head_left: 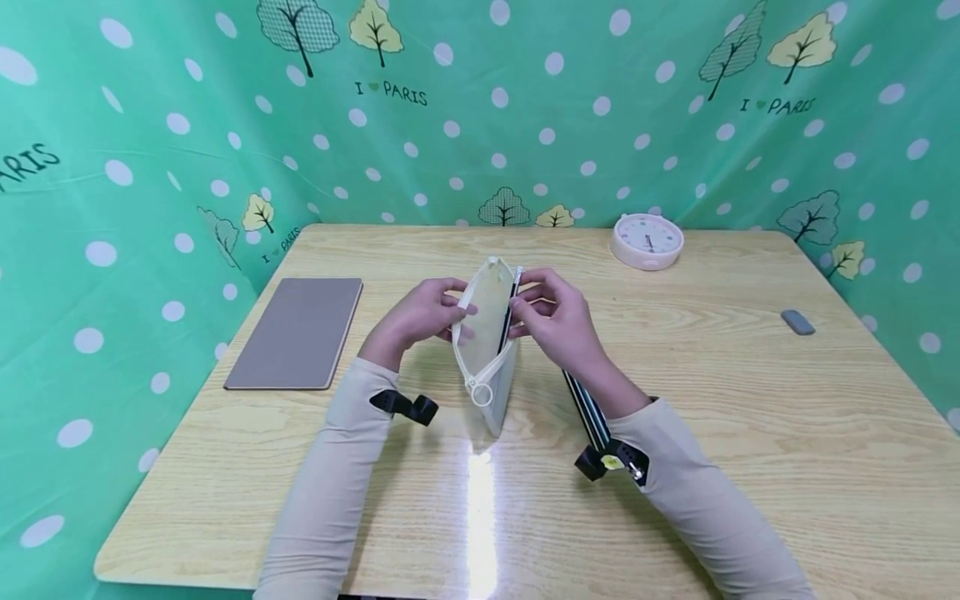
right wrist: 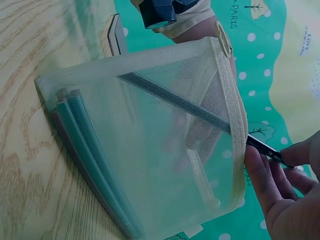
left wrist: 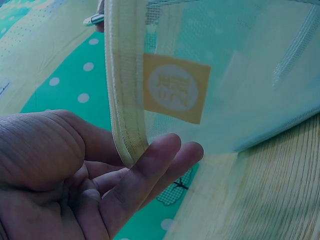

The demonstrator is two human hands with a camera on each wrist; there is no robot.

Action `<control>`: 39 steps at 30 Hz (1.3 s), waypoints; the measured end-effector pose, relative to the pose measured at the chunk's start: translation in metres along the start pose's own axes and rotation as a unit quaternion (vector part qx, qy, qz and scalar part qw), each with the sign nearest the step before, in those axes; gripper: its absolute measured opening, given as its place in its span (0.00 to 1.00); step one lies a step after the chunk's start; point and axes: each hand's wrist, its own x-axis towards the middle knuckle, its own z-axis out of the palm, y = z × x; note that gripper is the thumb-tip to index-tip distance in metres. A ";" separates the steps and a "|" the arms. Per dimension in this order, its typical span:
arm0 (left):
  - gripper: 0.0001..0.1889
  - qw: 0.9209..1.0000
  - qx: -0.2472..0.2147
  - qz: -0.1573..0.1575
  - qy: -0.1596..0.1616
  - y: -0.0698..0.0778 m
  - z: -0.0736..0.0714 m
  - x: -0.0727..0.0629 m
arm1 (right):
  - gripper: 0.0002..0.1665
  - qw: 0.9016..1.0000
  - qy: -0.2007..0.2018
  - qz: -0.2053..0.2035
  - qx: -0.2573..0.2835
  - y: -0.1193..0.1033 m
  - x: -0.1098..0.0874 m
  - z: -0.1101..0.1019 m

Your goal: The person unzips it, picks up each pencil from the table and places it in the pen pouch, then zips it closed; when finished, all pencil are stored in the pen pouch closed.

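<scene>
A pale mesh zipper pouch (head_left: 487,312) stands upright over the middle of the table with its mouth spread. My left hand (head_left: 430,315) holds the left rim of the mouth, fingertips (left wrist: 167,147) against the mesh. My right hand (head_left: 557,317), at the right rim, pinches a slim dark pencil (right wrist: 265,148) near its pale end. The pencil's other end slants down into the pouch, visible through the mesh. Along the pouch bottom show several long bluish sticks (right wrist: 92,155), blurred by the mesh. The zipper's ring pull (head_left: 482,394) hangs at the near end.
Dark striped pencils (head_left: 585,408) lie on the table, partly under my right forearm. A grey notebook (head_left: 296,333) is at the left. At the back right stands a pink round clock (head_left: 647,242); a small grey eraser-like block (head_left: 797,322) lies farther right.
</scene>
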 end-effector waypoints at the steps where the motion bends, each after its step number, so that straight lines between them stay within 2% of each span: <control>1: 0.26 1.000 0.000 0.000 0.000 0.000 0.000 0.000 | 0.16 1.000 -0.003 0.001 -0.002 0.000 0.000 0.000; 12: 0.25 1.000 -0.009 0.009 0.001 -0.002 -0.003 0.000 | 0.15 0.997 -0.031 -0.018 -0.072 0.000 0.002 0.001; 21: 0.26 1.000 -0.010 0.009 0.000 -0.004 -0.004 -0.001 | 0.15 0.996 -0.036 0.003 -0.077 -0.001 0.001 0.003; 28: 0.26 1.000 -0.011 0.010 0.001 -0.005 -0.005 -0.001 | 0.17 0.998 -0.035 0.014 -0.060 -0.001 0.003 -0.001; 34: 0.26 1.000 -0.010 0.012 0.001 -0.003 -0.003 0.000 | 0.18 0.997 -0.012 0.040 -0.058 -0.009 0.008 -0.028; 37: 0.26 1.000 -0.008 0.008 0.000 -0.002 -0.002 0.000 | 0.19 0.994 -0.010 0.071 -0.084 -0.011 0.011 -0.048; 39: 0.25 1.000 -0.008 0.007 0.000 -0.002 -0.002 0.000 | 0.20 0.988 -0.027 0.093 -0.122 -0.009 0.015 -0.060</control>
